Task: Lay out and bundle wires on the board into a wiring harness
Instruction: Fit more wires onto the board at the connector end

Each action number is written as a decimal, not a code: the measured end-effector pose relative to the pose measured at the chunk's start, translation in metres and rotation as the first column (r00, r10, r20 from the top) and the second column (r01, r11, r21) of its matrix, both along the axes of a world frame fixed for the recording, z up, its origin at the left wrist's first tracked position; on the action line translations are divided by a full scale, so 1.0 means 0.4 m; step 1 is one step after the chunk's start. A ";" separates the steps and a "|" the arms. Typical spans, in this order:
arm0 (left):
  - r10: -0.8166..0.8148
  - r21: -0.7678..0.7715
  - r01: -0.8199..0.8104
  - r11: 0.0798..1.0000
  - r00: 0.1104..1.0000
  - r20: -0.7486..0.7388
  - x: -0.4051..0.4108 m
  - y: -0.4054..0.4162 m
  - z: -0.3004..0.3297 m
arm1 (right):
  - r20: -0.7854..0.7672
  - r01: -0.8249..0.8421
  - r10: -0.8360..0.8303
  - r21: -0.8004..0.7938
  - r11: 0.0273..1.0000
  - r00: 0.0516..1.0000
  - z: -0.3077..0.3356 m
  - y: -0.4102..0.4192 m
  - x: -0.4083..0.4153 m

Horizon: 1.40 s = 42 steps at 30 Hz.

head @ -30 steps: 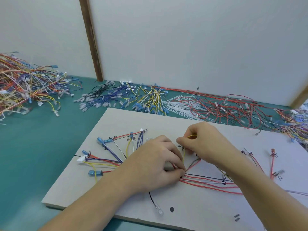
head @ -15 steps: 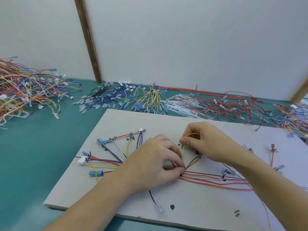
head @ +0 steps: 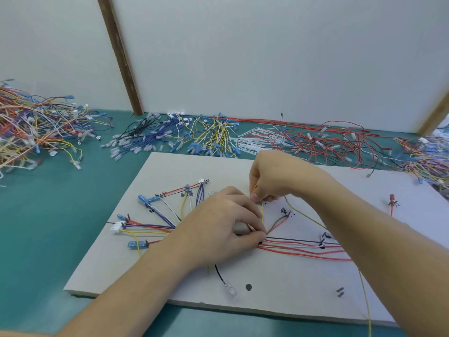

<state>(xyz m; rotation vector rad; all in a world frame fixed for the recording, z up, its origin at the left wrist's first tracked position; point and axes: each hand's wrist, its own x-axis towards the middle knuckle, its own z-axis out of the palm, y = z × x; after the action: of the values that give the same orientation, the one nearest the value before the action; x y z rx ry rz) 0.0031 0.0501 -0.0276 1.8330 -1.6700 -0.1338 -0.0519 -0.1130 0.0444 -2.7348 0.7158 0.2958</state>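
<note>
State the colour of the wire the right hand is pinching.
Yellow wire, head view.

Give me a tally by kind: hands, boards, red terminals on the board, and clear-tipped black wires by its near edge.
Hands: 2 (left hand pinching the wire bundle, right hand pinching the yellow wire)
Boards: 1
Red terminals in view: 1
Clear-tipped black wires: 1
Total: 5

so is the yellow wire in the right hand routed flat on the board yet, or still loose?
Still loose: the right hand pinches the yellow wire, whose long tail trails off the board.
</note>
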 end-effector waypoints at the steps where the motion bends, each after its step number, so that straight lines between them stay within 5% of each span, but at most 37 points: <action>1: -0.001 0.002 0.001 1.000 1.000 -0.002 0.000 0.001 0.000 | -0.004 -0.016 0.015 -0.097 0.995 1.000 0.003 0.018 0.005; 7: 0.057 -0.062 -0.054 0.997 0.997 0.048 0.004 0.001 0.005 | 0.182 0.025 0.033 -0.309 0.951 0.983 -0.022 0.099 -0.062; 12: 0.124 -0.086 -0.117 0.989 0.990 0.074 0.003 0.004 0.010 | 0.212 0.049 0.015 -0.293 0.955 0.977 -0.075 0.150 -0.159; 19: 0.098 0.017 -0.097 0.995 0.988 -0.117 0.010 0.022 0.041 | 0.417 0.201 -0.131 -0.128 0.971 0.899 -0.098 0.214 -0.246; 31: 0.010 -0.011 -0.010 1.000 1.000 0.001 0.007 0.013 0.012 | 0.454 0.230 -0.265 0.133 0.964 0.850 -0.101 0.298 -0.417; 33: 0.000 -0.031 0.000 1.000 1.000 0.014 0.009 0.009 0.007 | 0.445 0.271 -0.401 0.327 0.905 0.801 -0.068 0.266 -0.476; 37: -0.012 -0.060 0.013 0.998 1.000 0.023 0.010 0.006 -0.001 | 0.297 0.256 -0.652 0.746 0.614 0.698 -0.019 0.160 -0.602; 39: -0.007 -0.053 0.008 0.999 1.000 0.018 0.008 0.003 0.001 | 0.245 0.216 -0.676 0.825 0.522 0.695 -0.018 0.096 -0.670; 42: 0.000 -0.009 0.000 1.000 1.000 -0.013 0.007 0.000 0.010 | 0.213 0.279 -0.700 0.809 0.518 0.682 -0.025 -0.012 -0.741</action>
<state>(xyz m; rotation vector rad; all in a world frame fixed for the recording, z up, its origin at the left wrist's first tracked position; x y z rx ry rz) 0.0058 0.0501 -0.0237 1.8221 -1.6589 -0.1370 -0.3483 -0.1178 0.0344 -1.5904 0.9454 -0.2704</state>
